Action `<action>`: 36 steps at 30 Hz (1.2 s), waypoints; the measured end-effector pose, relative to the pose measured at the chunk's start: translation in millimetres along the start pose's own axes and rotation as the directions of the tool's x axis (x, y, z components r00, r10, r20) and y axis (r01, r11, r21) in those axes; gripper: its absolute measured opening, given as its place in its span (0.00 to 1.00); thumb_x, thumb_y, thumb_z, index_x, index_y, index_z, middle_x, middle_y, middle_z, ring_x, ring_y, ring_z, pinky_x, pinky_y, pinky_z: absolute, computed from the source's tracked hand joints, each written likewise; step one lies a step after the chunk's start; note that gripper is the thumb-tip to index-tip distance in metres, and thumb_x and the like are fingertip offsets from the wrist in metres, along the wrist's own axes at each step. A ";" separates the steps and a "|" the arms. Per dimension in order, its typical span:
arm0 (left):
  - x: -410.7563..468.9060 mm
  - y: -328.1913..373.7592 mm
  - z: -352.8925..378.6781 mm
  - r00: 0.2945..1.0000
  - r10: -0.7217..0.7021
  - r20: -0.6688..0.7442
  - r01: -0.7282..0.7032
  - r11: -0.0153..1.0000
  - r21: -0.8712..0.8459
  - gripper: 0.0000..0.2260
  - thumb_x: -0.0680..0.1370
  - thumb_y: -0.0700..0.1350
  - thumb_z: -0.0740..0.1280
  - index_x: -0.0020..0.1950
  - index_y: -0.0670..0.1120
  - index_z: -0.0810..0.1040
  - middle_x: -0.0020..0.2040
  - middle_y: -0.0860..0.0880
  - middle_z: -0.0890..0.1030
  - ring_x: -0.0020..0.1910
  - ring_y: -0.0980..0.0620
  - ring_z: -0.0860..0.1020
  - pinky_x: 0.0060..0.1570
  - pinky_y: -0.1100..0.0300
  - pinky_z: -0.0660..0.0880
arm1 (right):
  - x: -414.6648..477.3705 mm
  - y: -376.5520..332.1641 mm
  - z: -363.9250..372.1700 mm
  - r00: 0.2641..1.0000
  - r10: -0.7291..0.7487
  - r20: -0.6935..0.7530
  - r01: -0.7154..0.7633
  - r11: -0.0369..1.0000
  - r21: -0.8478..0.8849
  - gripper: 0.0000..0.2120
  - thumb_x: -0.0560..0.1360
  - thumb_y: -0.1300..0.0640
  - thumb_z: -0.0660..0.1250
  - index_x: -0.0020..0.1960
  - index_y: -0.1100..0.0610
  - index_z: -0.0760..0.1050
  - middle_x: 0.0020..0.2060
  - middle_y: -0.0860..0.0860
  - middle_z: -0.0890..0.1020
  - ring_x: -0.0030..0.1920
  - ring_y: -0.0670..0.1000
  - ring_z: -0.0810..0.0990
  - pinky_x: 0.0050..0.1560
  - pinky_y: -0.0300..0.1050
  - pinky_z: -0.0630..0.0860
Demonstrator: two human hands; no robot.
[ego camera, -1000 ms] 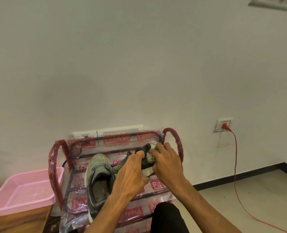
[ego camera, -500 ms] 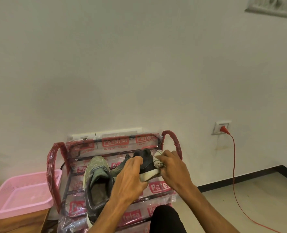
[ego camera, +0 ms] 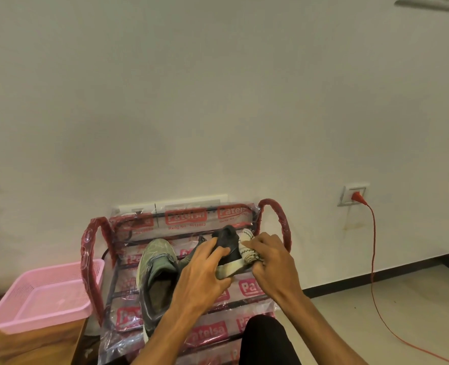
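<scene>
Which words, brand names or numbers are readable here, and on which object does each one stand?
"Patelsa": red labels on the plastic wrap of the shoe rack, repeated on several tiers.
"Redg No": small print under the top label; digits too blurred to read.
"Pa": label partly hidden by the right hand.
Green shoe, dark shoe, pink basket, wall socket: no readable text.

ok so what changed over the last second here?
The right hand slid slightly right off the dark shoe, uncovering more of the rolled cloth it holds at the shoe's side. Nothing was taken or let go. Unchanged: the left hand grips the dark shoe over the rack, the green shoe lies on the rack, the pink basket sits at left.
</scene>
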State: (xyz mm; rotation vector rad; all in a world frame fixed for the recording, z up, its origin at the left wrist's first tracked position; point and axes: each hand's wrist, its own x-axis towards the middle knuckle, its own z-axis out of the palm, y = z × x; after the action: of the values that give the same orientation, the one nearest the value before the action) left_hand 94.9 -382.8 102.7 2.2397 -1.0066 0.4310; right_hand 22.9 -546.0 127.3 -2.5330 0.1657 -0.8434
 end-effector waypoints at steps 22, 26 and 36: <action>1.4 18.7 -12.5 0.970 0.240 -0.023 -0.240 0.971 0.006 0.27 0.65 0.35 0.75 0.60 0.50 0.72 0.67 0.49 0.68 0.65 0.50 0.71 0.57 0.59 0.76 | -2.6 49.5 -2.8 0.887 0.457 0.065 -0.458 0.889 -0.007 0.07 0.78 0.55 0.65 0.49 0.53 0.83 0.37 0.42 0.79 0.34 0.44 0.79 0.36 0.35 0.76; -1.2 9.1 -9.3 0.967 0.251 0.028 -0.253 0.966 0.056 0.29 0.63 0.34 0.77 0.59 0.49 0.71 0.66 0.48 0.68 0.62 0.48 0.73 0.52 0.58 0.79 | -1.6 39.4 -10.3 0.870 0.480 0.113 -0.493 0.838 0.235 0.11 0.78 0.62 0.63 0.43 0.51 0.82 0.34 0.43 0.81 0.33 0.45 0.81 0.33 0.34 0.77; -24.1 7.1 15.2 0.963 0.163 0.215 -0.201 0.965 0.167 0.29 0.69 0.32 0.70 0.61 0.53 0.60 0.67 0.50 0.58 0.69 0.50 0.62 0.55 0.60 0.73 | -6.2 12.2 7.0 0.854 0.469 0.227 -0.519 0.731 0.442 0.15 0.74 0.68 0.60 0.39 0.57 0.82 0.33 0.53 0.83 0.38 0.51 0.82 0.36 0.46 0.80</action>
State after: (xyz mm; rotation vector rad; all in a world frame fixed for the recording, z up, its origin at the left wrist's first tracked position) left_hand 74.3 -383.3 81.8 2.4030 -1.3348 0.4006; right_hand 22.4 -552.4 113.4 -1.9009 0.5058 -0.4599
